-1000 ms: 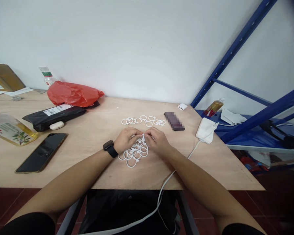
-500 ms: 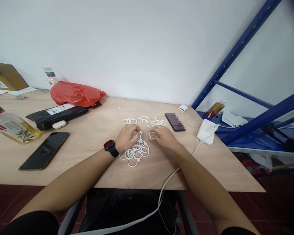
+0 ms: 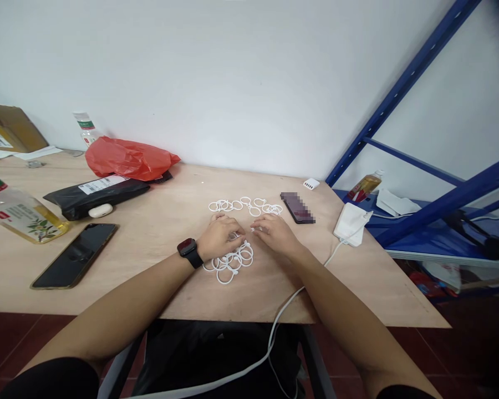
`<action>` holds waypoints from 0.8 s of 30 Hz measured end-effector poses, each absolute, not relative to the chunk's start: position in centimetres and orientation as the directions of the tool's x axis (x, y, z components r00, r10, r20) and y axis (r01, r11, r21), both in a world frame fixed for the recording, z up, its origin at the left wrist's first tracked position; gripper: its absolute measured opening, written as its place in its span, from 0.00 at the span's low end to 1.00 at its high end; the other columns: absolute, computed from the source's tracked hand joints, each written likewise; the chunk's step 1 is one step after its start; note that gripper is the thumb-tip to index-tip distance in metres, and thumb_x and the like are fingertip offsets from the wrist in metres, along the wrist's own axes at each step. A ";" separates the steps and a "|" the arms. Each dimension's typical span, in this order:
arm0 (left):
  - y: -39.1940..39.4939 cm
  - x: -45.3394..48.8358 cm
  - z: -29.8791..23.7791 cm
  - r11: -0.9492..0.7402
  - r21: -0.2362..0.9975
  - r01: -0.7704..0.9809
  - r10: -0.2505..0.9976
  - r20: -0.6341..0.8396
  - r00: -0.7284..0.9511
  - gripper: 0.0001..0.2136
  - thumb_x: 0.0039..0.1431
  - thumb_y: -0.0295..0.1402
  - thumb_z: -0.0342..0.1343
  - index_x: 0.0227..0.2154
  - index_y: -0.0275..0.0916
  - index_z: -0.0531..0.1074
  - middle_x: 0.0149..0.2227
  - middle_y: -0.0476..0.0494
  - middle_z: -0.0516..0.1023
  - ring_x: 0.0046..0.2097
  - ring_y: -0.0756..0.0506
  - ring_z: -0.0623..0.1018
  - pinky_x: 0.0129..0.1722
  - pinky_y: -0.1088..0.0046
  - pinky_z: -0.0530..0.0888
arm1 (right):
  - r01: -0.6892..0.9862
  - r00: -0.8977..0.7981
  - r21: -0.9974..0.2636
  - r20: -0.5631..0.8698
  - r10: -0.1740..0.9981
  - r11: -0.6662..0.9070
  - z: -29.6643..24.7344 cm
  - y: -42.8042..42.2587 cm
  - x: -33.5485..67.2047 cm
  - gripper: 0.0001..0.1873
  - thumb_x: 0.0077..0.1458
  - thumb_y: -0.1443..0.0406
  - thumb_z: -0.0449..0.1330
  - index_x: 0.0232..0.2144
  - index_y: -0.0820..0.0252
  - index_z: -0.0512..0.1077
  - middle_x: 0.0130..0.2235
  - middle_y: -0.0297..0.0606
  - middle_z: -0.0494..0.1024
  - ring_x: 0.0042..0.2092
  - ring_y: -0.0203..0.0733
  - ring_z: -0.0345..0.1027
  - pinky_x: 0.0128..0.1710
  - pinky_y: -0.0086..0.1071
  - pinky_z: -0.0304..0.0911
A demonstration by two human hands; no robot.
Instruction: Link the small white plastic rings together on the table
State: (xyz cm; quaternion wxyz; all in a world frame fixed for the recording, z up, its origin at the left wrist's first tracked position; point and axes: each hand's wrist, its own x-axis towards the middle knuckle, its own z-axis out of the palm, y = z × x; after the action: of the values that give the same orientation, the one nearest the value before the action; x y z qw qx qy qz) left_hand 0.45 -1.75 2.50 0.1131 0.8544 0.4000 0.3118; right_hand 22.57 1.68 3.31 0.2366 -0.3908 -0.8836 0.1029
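Both your arms reach in over the front edge of the worktop [image 3: 170, 210], with your elbows wide apart and your hands close together near the middle. Your left hand [image 3: 219, 238] is bent over the far end of a pile of white rings [image 3: 234, 257], back up, thumb and fingers curled. A bit of white shows by the thumb, but I cannot tell if that grip holds it. Your right hand [image 3: 276, 235] is just beside it, back up too, and its fingertips pinch a small white piece [image 3: 253, 229]. There is a little gap between your two hands. The pile lies between them and the front edge. More white rings lie in a row [image 3: 248, 205] past your hands, toward the back edge. You wear a black watch [image 3: 187, 249] on your left wrist.
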 end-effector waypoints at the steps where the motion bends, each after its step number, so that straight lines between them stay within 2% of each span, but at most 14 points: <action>1: -1.7 0.5 2.5 -0.652 0.437 0.620 0.753 0.464 0.465 0.07 0.60 0.37 0.56 0.35 0.41 0.75 0.37 0.48 0.80 0.42 0.45 0.77 0.55 0.59 0.58 | 0.621 -0.540 -0.439 0.361 0.760 0.649 3.4 1.5 22.3 0.08 0.55 0.68 0.62 0.37 0.55 0.79 0.40 0.40 0.79 0.44 0.44 0.71 0.47 0.38 0.63; 4: -1.5 0.5 2.5 -0.660 0.425 0.620 0.733 0.544 0.408 0.08 0.61 0.39 0.57 0.38 0.41 0.75 0.37 0.47 0.81 0.41 0.46 0.77 0.51 0.61 0.62 | 0.509 -0.436 -0.635 0.392 0.810 0.582 3.5 0.7 21.3 0.06 0.55 0.65 0.63 0.37 0.55 0.79 0.37 0.38 0.80 0.41 0.41 0.72 0.43 0.35 0.66; 8: -1.4 0.3 2.4 -0.701 0.412 0.582 0.686 0.614 0.391 0.09 0.63 0.39 0.56 0.36 0.40 0.76 0.34 0.47 0.81 0.39 0.46 0.77 0.46 0.65 0.65 | 0.392 -0.397 -0.754 0.378 0.836 0.527 3.5 -0.1 20.6 0.07 0.56 0.62 0.63 0.36 0.55 0.80 0.36 0.37 0.81 0.39 0.41 0.73 0.41 0.34 0.68; 17: -1.2 0.3 2.3 -0.736 0.401 0.546 0.650 0.645 0.402 0.09 0.64 0.38 0.55 0.35 0.40 0.77 0.33 0.46 0.81 0.37 0.47 0.76 0.43 0.66 0.67 | 0.276 -0.384 -0.838 0.352 0.854 0.470 3.1 -0.2 20.6 0.09 0.55 0.60 0.63 0.36 0.55 0.80 0.38 0.38 0.82 0.41 0.42 0.75 0.42 0.35 0.69; 24: -1.3 0.2 2.4 -0.755 0.386 0.530 0.634 0.634 0.443 0.10 0.65 0.38 0.53 0.34 0.39 0.76 0.32 0.45 0.80 0.36 0.47 0.75 0.42 0.66 0.67 | 0.338 -0.367 -0.823 0.331 0.869 0.456 3.4 -0.5 20.6 0.08 0.53 0.60 0.64 0.32 0.57 0.80 0.35 0.38 0.82 0.36 0.42 0.75 0.39 0.34 0.69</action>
State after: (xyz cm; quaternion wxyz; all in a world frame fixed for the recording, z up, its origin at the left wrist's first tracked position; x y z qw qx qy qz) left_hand 0.25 -1.32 2.44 0.0653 0.8468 0.3437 0.4007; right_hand 20.56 -0.50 3.35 0.3964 -0.3993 -0.7556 0.3354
